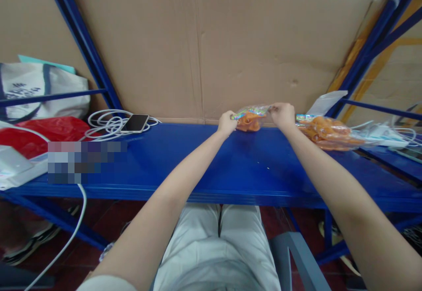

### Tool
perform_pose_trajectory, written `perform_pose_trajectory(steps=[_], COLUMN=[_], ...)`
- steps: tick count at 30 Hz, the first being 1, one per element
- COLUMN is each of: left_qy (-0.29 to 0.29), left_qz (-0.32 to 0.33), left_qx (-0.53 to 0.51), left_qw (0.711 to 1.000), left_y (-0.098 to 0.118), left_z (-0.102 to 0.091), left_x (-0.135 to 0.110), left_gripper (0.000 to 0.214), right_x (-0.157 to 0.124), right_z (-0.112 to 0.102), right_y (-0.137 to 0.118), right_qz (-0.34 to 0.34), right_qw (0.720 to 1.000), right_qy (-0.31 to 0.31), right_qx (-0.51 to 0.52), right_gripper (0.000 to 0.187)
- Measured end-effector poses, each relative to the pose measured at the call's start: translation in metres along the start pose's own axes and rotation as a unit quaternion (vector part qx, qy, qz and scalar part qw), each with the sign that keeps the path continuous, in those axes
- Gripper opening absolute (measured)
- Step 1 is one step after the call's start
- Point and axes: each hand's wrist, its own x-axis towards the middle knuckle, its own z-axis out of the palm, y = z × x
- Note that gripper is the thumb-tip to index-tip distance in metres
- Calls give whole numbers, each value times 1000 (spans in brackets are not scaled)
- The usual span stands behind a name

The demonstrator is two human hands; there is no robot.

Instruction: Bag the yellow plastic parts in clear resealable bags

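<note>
A clear plastic bag [249, 120] with orange contents and a colourful printed strip is stretched between my hands, just above the back of the blue table. My left hand [227, 123] is closed on its left edge. The fingers of my right hand [282, 113] pinch the bag's right end. What the orange contents are, I cannot make out for certain; they look curved and ring-like. Right of my right hand lies a second, fuller clear bag [329, 132] of similar orange items, with part of it behind my forearm.
A phone [135, 123] and a coiled white cable [105, 124] lie at the back left. Farther left are a red plastic bag [66, 128], a canvas bag [49, 89] and a white power strip [23, 172]. Cardboard [198, 49] walls the back between blue posts [82, 40].
</note>
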Motion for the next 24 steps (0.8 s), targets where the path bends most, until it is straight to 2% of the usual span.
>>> perform_pose_trajectory(steps=[2, 3, 5, 8, 10, 15, 20, 24], left_qy=[4, -11, -58, -98, -83, -3, 71, 104], left_qz=[58, 64, 36, 3, 11, 49, 91, 111], left_qx=[24, 27, 7, -50, -73, -110, -177, -226], left_qw=[998, 998, 998, 994, 994, 993, 977, 962], left_y=[4, 7, 10, 16, 19, 28, 40, 45], left_z=[-3, -6, -12, -25, -34, -50, -59, -73], left_x=[1, 1, 1, 2, 4, 11, 12, 8], left_gripper=[6, 5, 12, 20, 25, 41, 45, 41], right_x=[6, 9, 15, 23, 27, 33, 31, 23], right_z=[2, 3, 5, 2, -1, -13, -38, -59], right_y=[-2, -2, -2, -2, -2, -13, -47, -71], right_qz=[27, 38, 53, 57, 57, 41, 31, -26], right_qw=[993, 985, 964, 946, 944, 940, 925, 911], right_qy=[1, -14, -32, 6, 32, 79, 142, 204], right_qx=[112, 168, 258, 318, 323, 330, 350, 357], right_gripper=[27, 26, 25, 27, 29, 32, 21, 11])
